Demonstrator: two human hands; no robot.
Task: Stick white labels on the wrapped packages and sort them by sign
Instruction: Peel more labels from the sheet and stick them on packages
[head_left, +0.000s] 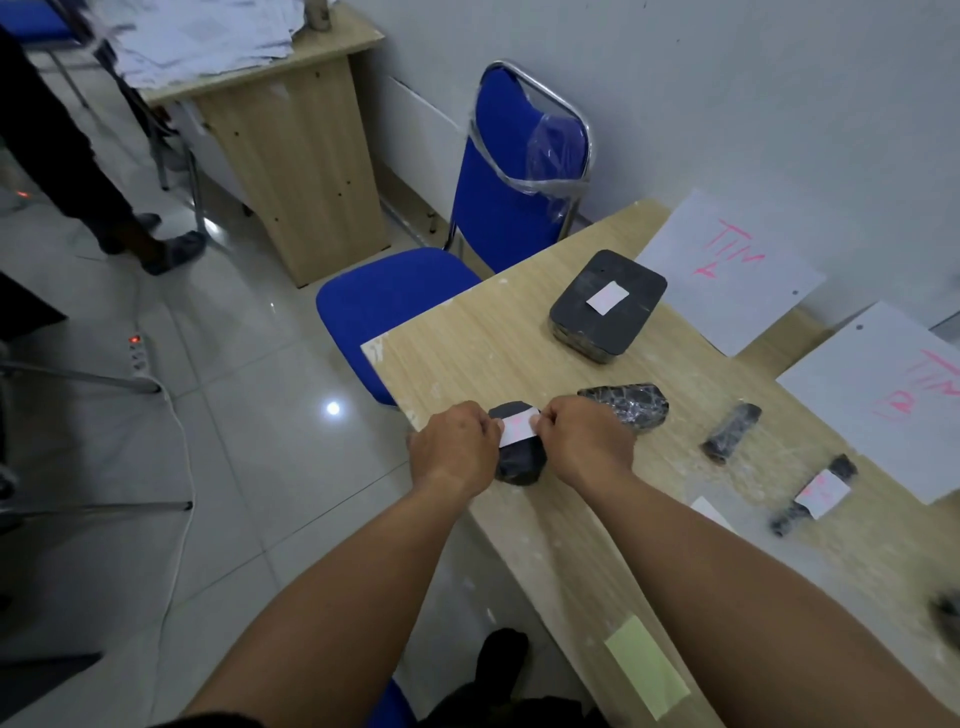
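Note:
A small black wrapped package (521, 462) lies near the wooden table's left edge (441, 338). A white label (518, 429) with pink marks lies across its top. My left hand (453, 448) pinches the label's left end and my right hand (589, 439) pinches its right end. A flat black box (608, 312) with a white label stands further back. A black lumpy package (631, 406) lies just behind my right hand. Two thin black packages lie to the right, one bare (732, 431), one labelled (815, 493). Two white paper signs with pink writing (727, 270) (883, 395) lie at the far right.
A blue chair (457, 260) stands against the table's left side. A yellow-green paper strip (647, 667) and a small white paper (709, 512) lie near the front edge. Another desk (291, 145) with papers, a person's legs (104, 208) and a power strip (139, 353) are on the left.

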